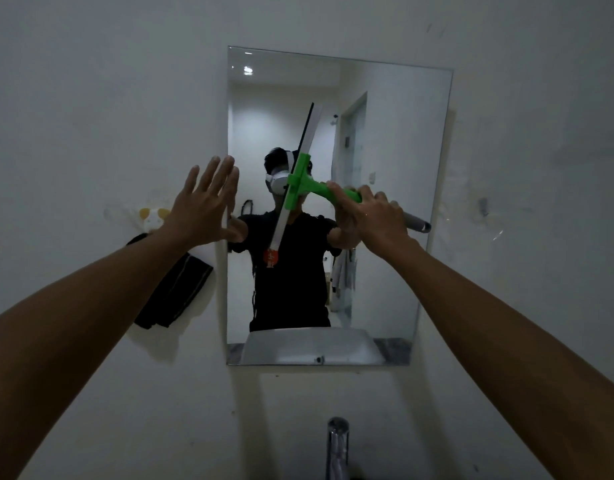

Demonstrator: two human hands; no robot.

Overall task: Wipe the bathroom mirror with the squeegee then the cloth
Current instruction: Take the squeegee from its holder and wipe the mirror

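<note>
**Squeegee pass on the mirror, cloth not yet taken up**

Squeegee with a green plastic T-head, long white blade and grey handle end (300, 181) lies against the frameless rectangular wall mirror (395, 202), near its middle, with the blade tilted a little off vertical. My right hand (371, 216) grips the green handle, fingers curled round it. My left hand (205, 202) is spread flat, fingers straight, at the mirror's left edge; I cannot tell whether it presses on the glass or the wall.

I judge the first step, the squeegee stroke, to be in hand. The next move, as I read it, calls for even pressure along the whole blade and a steady sweep across the glass; the cloth comes after.

A dark striped cloth (174, 292) hangs on the wall just left of the mirror, partly behind my left forearm; its hook is hidden. A chrome tap (336, 445) is cut off at the bottom edge, and the basin shows only as a reflection. Dim light makes any water or streaks on the glass hard to make out.
</note>
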